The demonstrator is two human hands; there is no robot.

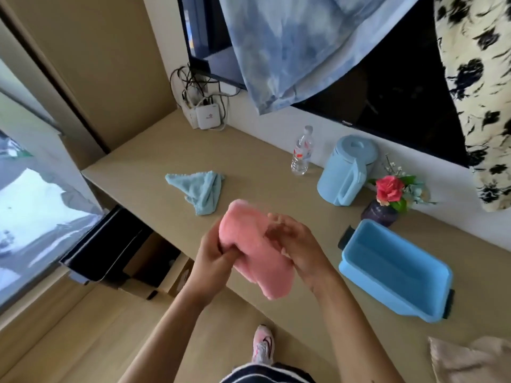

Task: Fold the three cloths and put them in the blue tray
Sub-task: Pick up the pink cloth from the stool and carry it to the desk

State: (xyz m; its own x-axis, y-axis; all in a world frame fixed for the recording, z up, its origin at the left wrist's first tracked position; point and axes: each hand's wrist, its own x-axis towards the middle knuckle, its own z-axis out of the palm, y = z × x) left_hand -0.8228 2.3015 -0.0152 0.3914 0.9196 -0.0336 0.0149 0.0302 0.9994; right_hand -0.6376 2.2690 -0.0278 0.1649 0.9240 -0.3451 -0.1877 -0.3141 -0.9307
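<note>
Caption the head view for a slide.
Both hands fold a pink cloth beside the empty blue tray.

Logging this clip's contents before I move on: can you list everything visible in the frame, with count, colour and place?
pink cloth: 1, pink, held above the table's near edge
light blue cloth: 1, light blue, crumpled on the table, far left
beige cloth: 1, beige, bottom right corner, partly cut off
blue tray: 1, blue, empty, on the table at right
kettle: 1, light blue, near the wall
water bottle: 1, clear, left of the kettle
flower vase: 1, dark, red flower, behind the tray
table: 1, tan
screen: 1, black, on the wall
left hand: 1, gripping the pink cloth
right hand: 1, gripping the pink cloth
</note>
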